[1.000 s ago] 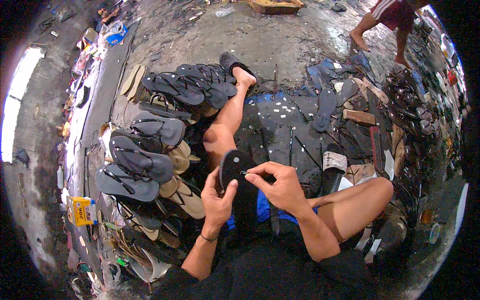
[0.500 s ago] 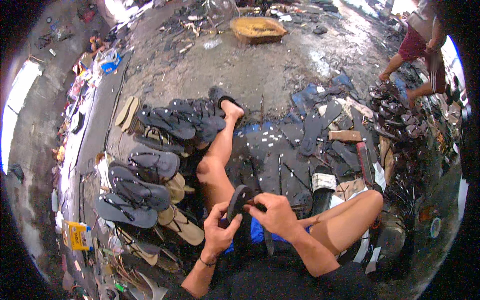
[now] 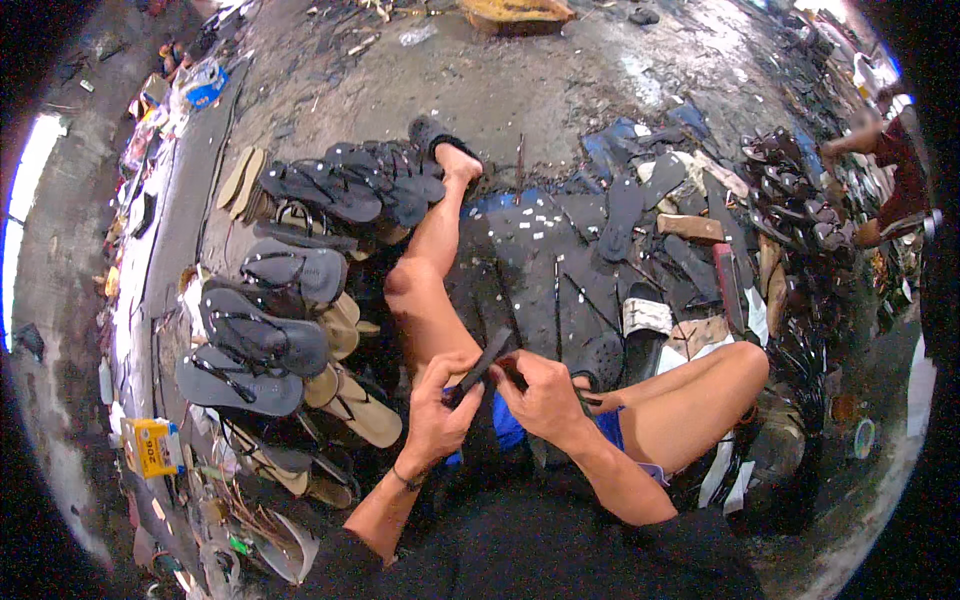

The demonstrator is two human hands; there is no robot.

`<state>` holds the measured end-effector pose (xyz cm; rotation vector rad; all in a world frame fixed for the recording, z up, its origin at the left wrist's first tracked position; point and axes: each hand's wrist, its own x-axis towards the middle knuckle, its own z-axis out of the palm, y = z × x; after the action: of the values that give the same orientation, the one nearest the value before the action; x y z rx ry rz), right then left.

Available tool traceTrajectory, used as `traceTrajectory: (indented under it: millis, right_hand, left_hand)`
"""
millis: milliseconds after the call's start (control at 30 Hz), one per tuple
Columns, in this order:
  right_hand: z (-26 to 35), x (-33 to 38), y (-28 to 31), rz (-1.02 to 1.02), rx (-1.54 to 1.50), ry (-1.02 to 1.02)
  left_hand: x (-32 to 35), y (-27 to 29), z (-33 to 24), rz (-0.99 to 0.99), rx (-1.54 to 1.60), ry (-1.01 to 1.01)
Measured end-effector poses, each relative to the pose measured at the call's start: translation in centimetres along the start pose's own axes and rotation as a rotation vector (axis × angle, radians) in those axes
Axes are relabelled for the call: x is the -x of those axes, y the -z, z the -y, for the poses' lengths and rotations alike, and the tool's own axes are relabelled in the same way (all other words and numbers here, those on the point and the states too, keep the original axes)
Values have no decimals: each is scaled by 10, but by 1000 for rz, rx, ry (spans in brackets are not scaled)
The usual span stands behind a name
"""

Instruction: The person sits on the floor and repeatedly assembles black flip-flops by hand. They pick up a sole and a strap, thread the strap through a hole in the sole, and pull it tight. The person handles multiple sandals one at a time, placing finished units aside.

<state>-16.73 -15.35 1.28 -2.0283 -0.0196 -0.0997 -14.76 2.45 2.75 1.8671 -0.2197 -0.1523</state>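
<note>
Over my lap, my left hand [image 3: 440, 408] is closed round a black flip-flop sole [image 3: 482, 368], thumb on one face and fingers behind. The sole is tilted and seen nearly edge-on. My right hand [image 3: 545, 398] is closed too, its thumb and fingertips pinched against the sole's right face. Whatever small thing those fingertips grip is hidden. Beside my left leg lie piles of finished-looking grey flip-flops [image 3: 262, 335] with black straps, and beige flip-flops [image 3: 355, 408] among them.
Loose dark soles [image 3: 622, 215], a wooden block [image 3: 690, 229] and a white-strapped slide [image 3: 647, 318] lie ahead on the right. Further right is a heap of dark footwear [image 3: 790, 190], with another person [image 3: 895, 170] by it. A yellow box [image 3: 153, 447] stands at left.
The sole has turned from showing its flat face to nearly edge-on, with both hands still at it. My view has tipped downward. The person at right has moved lower in the picture.
</note>
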Motion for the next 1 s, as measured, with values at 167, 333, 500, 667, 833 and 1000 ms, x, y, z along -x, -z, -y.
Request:
traceTrajectory:
  millis: [167,333,500,667,833,1000]
  right_hand:
    - [2,-1,2,18,27,92]
    - [7,5,9,23,14,-62]
    - [5,2,25,203,25,-33]
    - [7,1,40,109,57,25]
    - [15,17,67,183,116,35]
    - [6,14,79,-34,133,6]
  left_hand:
    - [-3,-3,-5,48,104,74]
    - [0,-5,-12,108,67,18]
    - [-2,-7,-14,158,64,139]
    - [2,-21,-22,44,173,-2]
    - [17,-38,-32,-32,117,-161]
    - [27,-48,-15,26,-91,-19]
